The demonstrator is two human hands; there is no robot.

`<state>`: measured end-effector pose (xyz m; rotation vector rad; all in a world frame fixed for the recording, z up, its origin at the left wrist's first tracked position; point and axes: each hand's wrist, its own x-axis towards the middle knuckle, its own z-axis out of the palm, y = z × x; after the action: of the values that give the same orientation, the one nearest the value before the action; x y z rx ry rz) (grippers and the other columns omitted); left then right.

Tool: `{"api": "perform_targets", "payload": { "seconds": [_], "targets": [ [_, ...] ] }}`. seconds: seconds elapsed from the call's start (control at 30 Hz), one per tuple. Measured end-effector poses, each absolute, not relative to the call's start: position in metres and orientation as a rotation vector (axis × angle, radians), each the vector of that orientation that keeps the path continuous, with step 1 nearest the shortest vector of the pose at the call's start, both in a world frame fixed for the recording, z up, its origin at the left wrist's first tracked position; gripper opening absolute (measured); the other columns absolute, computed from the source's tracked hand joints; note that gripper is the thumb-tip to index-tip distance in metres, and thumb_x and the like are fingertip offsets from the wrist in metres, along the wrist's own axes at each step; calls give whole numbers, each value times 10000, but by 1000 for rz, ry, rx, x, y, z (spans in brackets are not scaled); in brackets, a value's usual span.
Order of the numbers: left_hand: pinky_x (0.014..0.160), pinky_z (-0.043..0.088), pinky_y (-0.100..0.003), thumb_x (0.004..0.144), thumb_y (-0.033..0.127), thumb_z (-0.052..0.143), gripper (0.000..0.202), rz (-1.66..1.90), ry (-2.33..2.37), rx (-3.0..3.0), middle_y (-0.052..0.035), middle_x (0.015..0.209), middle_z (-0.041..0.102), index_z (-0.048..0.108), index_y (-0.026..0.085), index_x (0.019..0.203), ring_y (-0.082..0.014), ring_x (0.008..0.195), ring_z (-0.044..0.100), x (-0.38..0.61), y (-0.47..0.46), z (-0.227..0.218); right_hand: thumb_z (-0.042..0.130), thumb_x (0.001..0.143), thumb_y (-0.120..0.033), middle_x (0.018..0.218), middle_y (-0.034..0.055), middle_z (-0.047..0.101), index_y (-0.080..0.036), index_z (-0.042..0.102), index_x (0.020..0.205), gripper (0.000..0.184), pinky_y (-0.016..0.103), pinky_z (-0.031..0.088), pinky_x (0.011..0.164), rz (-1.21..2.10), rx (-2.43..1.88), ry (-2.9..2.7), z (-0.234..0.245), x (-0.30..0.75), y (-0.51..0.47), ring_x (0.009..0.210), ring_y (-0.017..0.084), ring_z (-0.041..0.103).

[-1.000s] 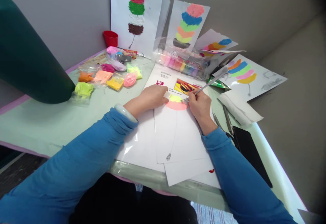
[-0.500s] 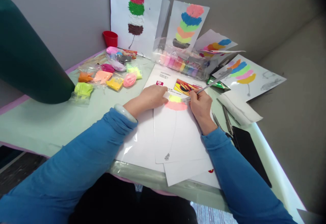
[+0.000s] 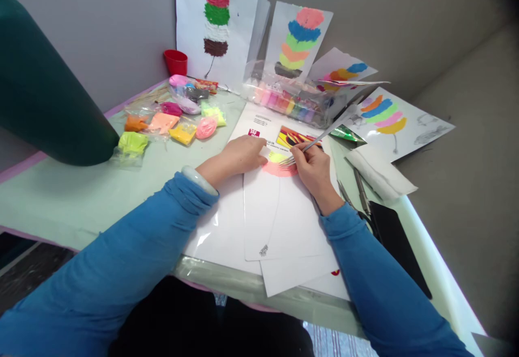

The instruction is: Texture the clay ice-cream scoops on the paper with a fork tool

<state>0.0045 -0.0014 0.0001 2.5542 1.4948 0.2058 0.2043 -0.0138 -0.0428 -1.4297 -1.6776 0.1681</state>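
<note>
My right hand (image 3: 314, 170) is closed around a metal fork (image 3: 324, 136). The fork's tines rest on a soft pink and yellow clay shape. Its pink band (image 3: 279, 169) curves below the yellow part (image 3: 277, 157). Both are stuck to a white card (image 3: 263, 211), which has a thin drawn line and a small dark sketch near its bottom. My left hand (image 3: 239, 154) lies at the card's upper left, thumb and forefinger apart and stretched toward the clay, holding nothing.
Bagged clay lumps (image 3: 162, 123) lie at the left, near a dark green cylinder (image 3: 52, 92). A clear box of colours (image 3: 290, 103) stands behind the card. At the right are a white tissue (image 3: 381, 173), scissors (image 3: 367, 220) and a black flat object (image 3: 399, 246). Clay pictures (image 3: 298, 40) lean at the back.
My right hand and the fork have shifted left across the clay, and the tines now lie further over the pink band. The card has slid slightly left. My left hand stays in place.
</note>
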Motion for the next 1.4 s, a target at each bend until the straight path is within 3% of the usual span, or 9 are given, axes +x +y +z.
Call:
{"api": "perform_targets", "payload": {
  "seconds": [0.63,0.97,1.17,1.4],
  "targets": [
    [792,454,-299,798,373,494,423,199,1510,2504,-103,1158,615,546,172,1167,-251,1039,572,6,1,-1,464,805,-315,675,43,627,-153,646,812,244,303,398,608,19,-1571,-1722,-45,213,-9,581,165,525],
    [780,458,-293,797,366,492,416,214,1508,2521,-101,1123,631,552,177,1162,-238,1014,583,5,1,-3,476,807,-307,699,33,630,-158,631,799,216,293,402,612,31,-1486,-1693,-44,212,-11,590,152,530],
    [794,457,-302,796,360,498,418,273,1530,2501,-98,1104,642,558,178,1167,-242,1021,581,5,1,-3,490,802,-317,591,-3,575,-164,633,799,209,290,400,608,135,-1467,-1737,-44,207,-12,561,142,505],
    [847,447,-322,784,347,527,453,372,1523,2459,-94,1153,632,555,184,1206,-255,1073,559,5,5,-9,463,803,-340,621,31,616,-169,655,812,258,305,401,623,53,-1586,-1766,-42,207,-12,592,174,529]
  ]
}}
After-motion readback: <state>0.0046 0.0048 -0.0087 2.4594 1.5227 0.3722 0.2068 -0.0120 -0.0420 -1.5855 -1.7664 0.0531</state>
